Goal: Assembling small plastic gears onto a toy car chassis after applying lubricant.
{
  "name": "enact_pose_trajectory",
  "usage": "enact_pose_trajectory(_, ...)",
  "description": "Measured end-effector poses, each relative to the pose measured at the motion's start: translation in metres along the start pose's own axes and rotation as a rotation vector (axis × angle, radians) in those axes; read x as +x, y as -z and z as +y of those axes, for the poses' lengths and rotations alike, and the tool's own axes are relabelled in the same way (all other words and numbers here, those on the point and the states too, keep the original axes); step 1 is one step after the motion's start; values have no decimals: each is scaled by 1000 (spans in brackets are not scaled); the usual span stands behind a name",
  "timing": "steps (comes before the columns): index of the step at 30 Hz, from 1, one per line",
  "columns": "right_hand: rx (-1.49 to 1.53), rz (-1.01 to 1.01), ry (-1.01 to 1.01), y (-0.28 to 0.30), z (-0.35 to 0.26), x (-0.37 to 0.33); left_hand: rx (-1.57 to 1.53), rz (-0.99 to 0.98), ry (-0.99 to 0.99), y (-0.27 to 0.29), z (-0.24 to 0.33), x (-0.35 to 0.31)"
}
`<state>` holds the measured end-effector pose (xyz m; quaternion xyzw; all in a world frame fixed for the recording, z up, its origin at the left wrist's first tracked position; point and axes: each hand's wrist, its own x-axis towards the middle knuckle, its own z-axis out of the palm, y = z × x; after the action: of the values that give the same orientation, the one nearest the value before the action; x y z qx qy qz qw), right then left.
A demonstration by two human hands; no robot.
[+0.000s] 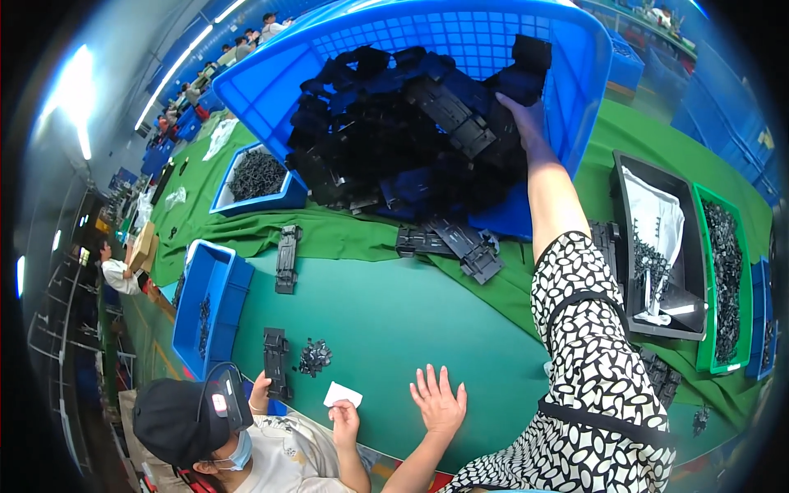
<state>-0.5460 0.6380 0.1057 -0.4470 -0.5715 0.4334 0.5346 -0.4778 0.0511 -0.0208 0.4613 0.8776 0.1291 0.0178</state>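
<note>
Meanwhile, black molded parts (452, 115) sit heaped inside a tilted blue basket (579, 90), where the right hand (530, 123) reaches among them near its right wall; whether those fingers are clamped on one cannot be told. Well in front of the basket, the left hand (438, 403) lies on the desk (370, 287), fingers spread apart. Rumpled green cloth (329, 230) and loose parts (468, 251) border the basket's near rim; a blue bin (263, 203) stands left, a black tray (693, 246) right. Desk surface stretches between basket and left hand, a co-worker (279, 464) at its left-front edge.
</note>
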Motion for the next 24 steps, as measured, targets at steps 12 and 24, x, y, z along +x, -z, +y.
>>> enact_pose_trajectory(12,-169,-102,153,-24,6,-15,-5,-2,18,0,-2,0)
enact_pose_trajectory(24,-510,-312,294,-18,-47,-89,-9,20,49,-2,-6,-3)
